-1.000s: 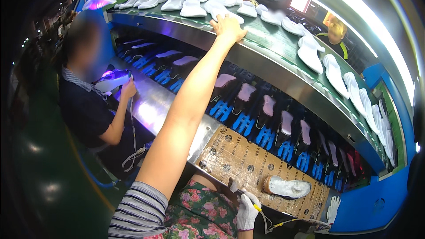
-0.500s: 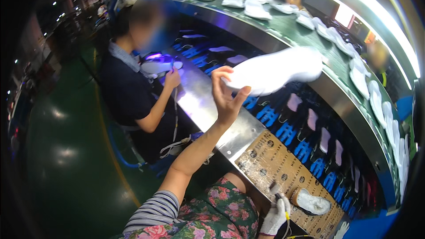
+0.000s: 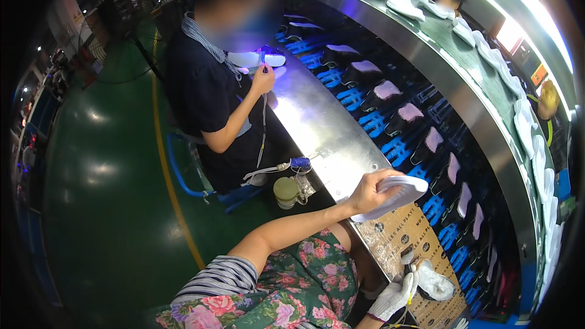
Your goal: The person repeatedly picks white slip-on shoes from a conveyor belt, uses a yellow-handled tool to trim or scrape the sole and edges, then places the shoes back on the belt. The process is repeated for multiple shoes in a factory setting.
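My bare left hand (image 3: 373,195) is closed around one end of a white shoe sole (image 3: 403,194), thumb on top. The sole is tilted above the metal bench and the upper end of the cardboard. My right hand (image 3: 395,298), in a white knitted glove, is closed on a small brush (image 3: 407,258) with a pale head; its fingers hide most of the handle. A thin cord runs from that hand. Touching or just beside the glove, a tub (image 3: 436,286) coated with white residue rests on the cardboard (image 3: 399,226).
A co-worker in dark clothes (image 3: 210,94) sits at the metal bench (image 3: 311,125), holding a tool over a white sole. Beyond it, shoe uppers (image 3: 409,113) ride on blue holders. White soles (image 3: 405,3) line the curved green conveyor (image 3: 439,15). A lidded pot (image 3: 285,192) stands nearby.
My left hand has brought the white sole down and nearer, from above the uppers to the bench. My right hand has moved right with the brush, up to the tub.
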`<state>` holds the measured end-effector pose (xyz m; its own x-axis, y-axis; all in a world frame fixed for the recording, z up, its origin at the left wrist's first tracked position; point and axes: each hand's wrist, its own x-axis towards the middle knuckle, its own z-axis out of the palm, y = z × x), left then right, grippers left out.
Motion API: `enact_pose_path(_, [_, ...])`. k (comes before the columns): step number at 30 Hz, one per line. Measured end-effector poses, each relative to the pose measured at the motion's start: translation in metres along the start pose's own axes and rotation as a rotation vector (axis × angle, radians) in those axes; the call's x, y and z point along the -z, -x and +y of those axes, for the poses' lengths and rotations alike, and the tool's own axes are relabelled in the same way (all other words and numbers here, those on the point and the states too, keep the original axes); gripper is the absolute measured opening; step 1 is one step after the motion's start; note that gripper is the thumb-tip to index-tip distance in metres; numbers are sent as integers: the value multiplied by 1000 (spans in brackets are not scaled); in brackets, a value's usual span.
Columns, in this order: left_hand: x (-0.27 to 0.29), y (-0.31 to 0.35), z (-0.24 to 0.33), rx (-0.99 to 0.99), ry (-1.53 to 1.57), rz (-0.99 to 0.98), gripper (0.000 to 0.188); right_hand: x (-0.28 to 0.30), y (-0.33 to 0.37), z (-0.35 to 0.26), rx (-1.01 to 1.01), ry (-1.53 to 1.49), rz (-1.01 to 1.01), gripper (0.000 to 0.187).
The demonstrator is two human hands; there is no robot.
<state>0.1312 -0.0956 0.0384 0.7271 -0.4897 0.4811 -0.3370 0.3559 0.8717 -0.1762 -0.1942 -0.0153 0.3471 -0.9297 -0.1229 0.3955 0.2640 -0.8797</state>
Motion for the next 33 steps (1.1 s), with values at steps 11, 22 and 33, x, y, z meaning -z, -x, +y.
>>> enact_pose_path(11, [16, 97, -39, 892, 706, -63, 59, -49, 19, -12, -55, -185, -223, 31])
enact_pose_path(22, [-17, 153, 21, 1088, 1048, -42, 101, -111, 24, -52, 366, 606, -658, 18])
enact_pose_path(33, [-28, 176, 30, 905, 1045, -298, 102, -130, 2, -49, 1133, 896, -616, 34])
